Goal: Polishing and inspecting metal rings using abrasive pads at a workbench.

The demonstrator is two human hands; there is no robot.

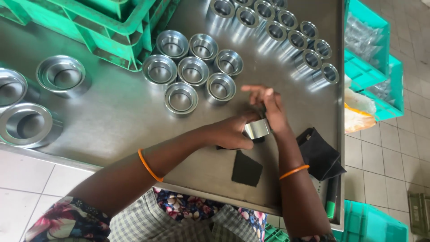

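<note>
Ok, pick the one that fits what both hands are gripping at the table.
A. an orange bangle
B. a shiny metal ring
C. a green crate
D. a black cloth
B: the left hand and right hand close together around a shiny metal ring, while the black cloth lies apart on the table.

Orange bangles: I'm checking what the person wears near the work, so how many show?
2. One orange bangle sits on the left forearm, above the left hand. The other circles the right forearm, below the right hand. Sleeves may hide more.
</note>
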